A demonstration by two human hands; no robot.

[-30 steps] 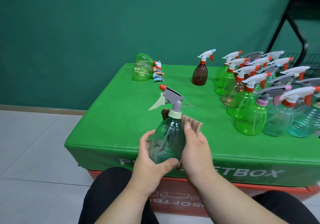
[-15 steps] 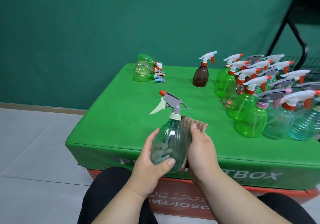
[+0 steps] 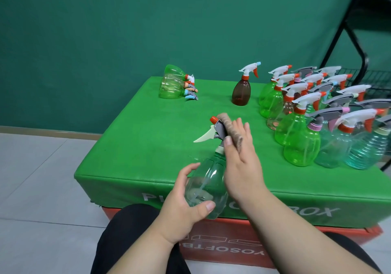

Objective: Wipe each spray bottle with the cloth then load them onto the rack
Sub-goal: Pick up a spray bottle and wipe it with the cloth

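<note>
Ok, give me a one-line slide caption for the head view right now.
Left hand grips a clear spray bottle while the right hand holds the brown cloth over its trigger head.

Green wall [image 3: 105,30], pale tiled floor [image 3: 31,178]

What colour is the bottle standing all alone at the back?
The lone bottle is brown, with a white sprayer. The head view shows it.

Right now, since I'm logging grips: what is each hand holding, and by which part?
The left hand grips the clear spray bottle round its body; the right hand pinches the brown cloth against its trigger head.
</note>
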